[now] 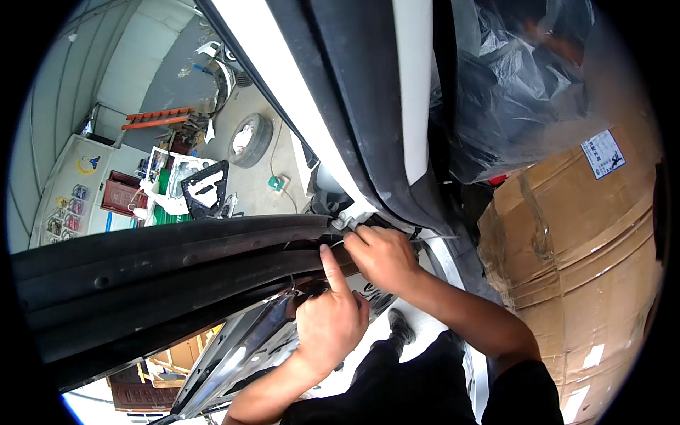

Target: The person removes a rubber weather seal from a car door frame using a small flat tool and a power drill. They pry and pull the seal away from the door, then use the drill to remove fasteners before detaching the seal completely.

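Note:
The upper edge of a car door, lined with a black rubber seal (177, 258), runs in from the left and meets the white door frame (414, 92) at a corner. My left hand (331, 319) has its index finger stretched out, its tip touching the dark edge near that corner; the other fingers are curled. Just right of it, my right hand (382, 258) is closed at the corner, fingertips pinched beside a light metal bracket (354, 212). A thin pale strand shows between the two hands. What the right fingertips hold is hidden.
On the right stands a big cardboard box (567, 234), with clear plastic sheeting (517, 92) above it. Beyond the door, a tyre (251, 140), an orange ladder (159, 118) and loose car panels (202, 188) lie on the floor. My legs are below the door.

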The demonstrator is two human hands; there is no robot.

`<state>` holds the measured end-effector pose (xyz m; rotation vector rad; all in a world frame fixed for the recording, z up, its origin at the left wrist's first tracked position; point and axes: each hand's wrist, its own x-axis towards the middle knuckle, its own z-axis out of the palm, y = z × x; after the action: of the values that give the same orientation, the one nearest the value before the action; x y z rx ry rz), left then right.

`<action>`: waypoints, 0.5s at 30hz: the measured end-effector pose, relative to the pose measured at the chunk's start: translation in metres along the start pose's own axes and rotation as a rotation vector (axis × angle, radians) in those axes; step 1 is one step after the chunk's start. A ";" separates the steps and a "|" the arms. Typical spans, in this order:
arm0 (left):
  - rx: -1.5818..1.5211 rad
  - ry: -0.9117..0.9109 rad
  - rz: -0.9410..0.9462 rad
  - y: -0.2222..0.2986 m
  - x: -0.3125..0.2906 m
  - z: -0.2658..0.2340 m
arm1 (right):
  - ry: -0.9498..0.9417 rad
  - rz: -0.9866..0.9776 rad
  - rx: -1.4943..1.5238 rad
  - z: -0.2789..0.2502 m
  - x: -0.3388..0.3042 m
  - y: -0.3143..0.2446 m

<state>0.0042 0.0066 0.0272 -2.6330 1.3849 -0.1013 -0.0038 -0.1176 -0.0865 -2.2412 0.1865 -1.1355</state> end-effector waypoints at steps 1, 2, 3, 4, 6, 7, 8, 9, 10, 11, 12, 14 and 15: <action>0.045 -0.029 -0.005 0.001 0.002 -0.002 | 0.019 0.016 0.018 0.002 -0.003 -0.002; 0.092 -0.048 -0.005 0.001 0.005 -0.004 | 0.033 0.048 0.026 0.004 -0.006 -0.003; 0.116 -0.086 -0.011 0.002 0.007 -0.007 | 0.045 0.080 0.035 0.007 -0.009 -0.006; 0.141 -0.115 -0.013 0.003 0.009 -0.008 | 0.054 0.115 0.046 0.010 -0.011 -0.008; 0.171 -0.139 -0.022 0.005 0.013 -0.010 | 0.075 0.163 0.120 0.016 -0.016 -0.009; 0.175 -0.129 -0.027 0.006 0.014 -0.010 | 0.084 0.187 0.156 0.018 -0.018 -0.007; 0.184 -0.112 -0.030 0.008 0.015 -0.010 | 0.084 0.216 0.201 0.019 -0.020 -0.006; 0.186 -0.138 -0.053 0.008 0.016 -0.009 | 0.069 0.243 0.213 0.018 -0.023 -0.004; 0.190 -0.156 -0.073 0.009 0.016 -0.009 | 0.097 0.280 0.234 0.018 -0.024 -0.002; 0.196 -0.172 -0.096 0.010 0.016 -0.007 | 0.113 0.318 0.261 0.018 -0.025 0.000; 0.192 -0.167 -0.098 0.011 0.016 -0.006 | 0.119 0.371 0.285 0.017 -0.025 0.002; 0.195 -0.165 -0.105 0.010 0.017 -0.005 | 0.121 0.336 0.317 0.018 -0.022 0.004; 0.196 -0.160 -0.106 0.011 0.017 -0.005 | 0.114 0.330 0.321 0.019 -0.019 0.003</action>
<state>0.0043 -0.0136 0.0300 -2.4909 1.1240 -0.0357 -0.0006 -0.1040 -0.1103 -1.7876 0.3774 -1.0304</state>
